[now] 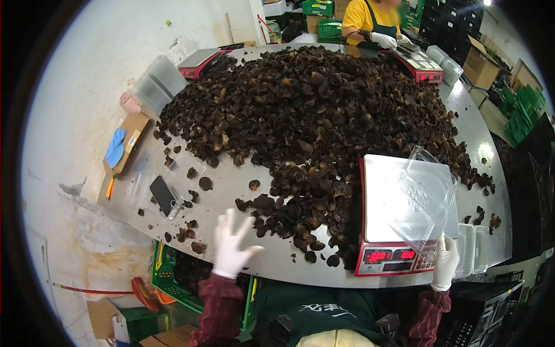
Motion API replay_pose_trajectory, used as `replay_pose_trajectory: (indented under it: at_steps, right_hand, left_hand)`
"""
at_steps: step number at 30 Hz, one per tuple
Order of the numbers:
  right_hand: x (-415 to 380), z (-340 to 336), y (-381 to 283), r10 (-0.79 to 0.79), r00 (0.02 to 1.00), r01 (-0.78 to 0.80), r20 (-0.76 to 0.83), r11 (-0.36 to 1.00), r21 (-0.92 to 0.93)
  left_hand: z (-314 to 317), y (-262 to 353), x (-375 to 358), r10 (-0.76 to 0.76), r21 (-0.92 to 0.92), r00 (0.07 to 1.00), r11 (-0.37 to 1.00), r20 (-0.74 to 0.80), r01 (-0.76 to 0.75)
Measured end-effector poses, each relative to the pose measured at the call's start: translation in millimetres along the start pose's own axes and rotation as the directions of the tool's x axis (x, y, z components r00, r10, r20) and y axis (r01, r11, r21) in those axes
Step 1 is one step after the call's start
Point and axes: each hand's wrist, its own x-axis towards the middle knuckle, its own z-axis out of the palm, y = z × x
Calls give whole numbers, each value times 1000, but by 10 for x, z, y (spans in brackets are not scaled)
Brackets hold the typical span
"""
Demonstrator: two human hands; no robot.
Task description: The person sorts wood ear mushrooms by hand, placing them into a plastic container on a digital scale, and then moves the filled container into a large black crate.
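Note:
My left hand (233, 245), in a white glove, hovers over the near table edge with its fingers spread and nothing in it. Just beyond it lie loose pieces of the dark wood ear mushroom pile (300, 115). My right hand (446, 263), also gloved, is closed on the near edge of a clear plastic container (426, 199). That container overlaps the steel plate of a red digital scale (378, 196), tilted, its far corner past the plate's edge. Red digits glow on the scale's front panel.
A phone (163, 195) and a cardboard box (130, 141) lie on the left. Stacked clear containers (474, 248) stand right of the scale. Across the steel table (231, 191), a gloved person (373, 23) works by another scale (425, 74). A green crate (165, 277) sits below the near edge.

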Motion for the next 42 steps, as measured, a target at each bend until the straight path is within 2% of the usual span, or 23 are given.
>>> replay_pose_trajectory:
  at_steps: [3,5,8,9,10,12,14,16,17,18,20,21,22,24,26,28,30,32,36,38,39,40,42]
  right_hand:
    - [-41,23,-155,185,977,-199,110,971,130]
    - [-67,55,-258,207,969,-225,135,964,138]
    - [-73,62,-295,259,947,-287,188,947,143]
    - [-86,76,-343,268,942,-302,202,939,163]
    - [-92,82,-367,276,936,-317,218,931,184]
    - [-90,97,-340,269,939,-313,213,927,207]
    - [-99,126,-361,253,951,-292,178,926,240]
    - [-96,139,-384,251,953,-288,172,925,249]
    - [-91,138,-400,249,954,-285,165,924,256]
    - [-89,135,-431,246,955,-282,163,924,257]
    - [-75,126,-502,290,942,-325,168,912,249]
    - [-68,122,-509,286,944,-321,167,914,250]
    - [-66,123,-512,303,938,-340,171,904,261]
    - [-70,130,-524,318,932,-356,175,893,274]
    - [-81,154,-570,299,936,-339,187,909,243]
    - [-96,199,-642,297,936,-337,192,911,236]
    - [-110,264,-628,281,942,-321,185,916,240]
    - [-104,302,-607,259,945,-304,201,922,240]
    - [-18,292,-620,231,950,-276,211,936,218]
    - [10,261,-624,271,933,-319,236,928,192]
    - [15,254,-620,277,933,-323,230,927,191]
    - [22,254,-617,252,943,-294,217,936,194]
    - [35,265,-541,231,955,-267,185,943,197]
  left_hand:
    - [302,535,254,114,17,987,993,115,-117]
    - [495,673,403,149,24,973,988,176,-155]
    - [727,659,450,197,49,964,977,180,-209]
    - [766,636,431,283,80,959,956,-10,-282]
    - [845,553,424,287,79,958,955,-10,-285]
    - [1016,353,437,341,-1,930,939,-136,-344]
    - [959,366,442,393,33,897,918,-203,-395]
    - [1007,331,426,347,-25,927,935,-142,-354]
    - [1010,333,451,346,-72,911,927,-226,-369]
    - [1020,332,498,347,-72,910,926,-229,-371]
    - [976,386,641,145,-331,915,902,-377,-279]
    - [948,425,677,46,-441,930,871,-364,-216]
    - [823,560,736,46,-440,928,871,-369,-218]
    - [556,919,845,-1,-594,940,775,-340,-214]
    - [305,1394,903,127,-624,937,715,-327,-314]
    - [188,1869,952,367,-599,838,586,-405,-546]
    - [206,2184,999,646,-423,739,625,-192,-656]
    - [298,2481,1064,782,-290,624,598,5,-747]
    - [517,2609,1068,835,-280,547,512,-58,-812]
    - [394,2514,1176,810,-393,516,394,-279,-831]
    - [319,2403,1229,738,-427,608,468,-293,-774]
    - [331,2229,1349,655,-494,716,552,-242,-672]
    - [370,1834,1554,569,-327,780,708,-260,-626]
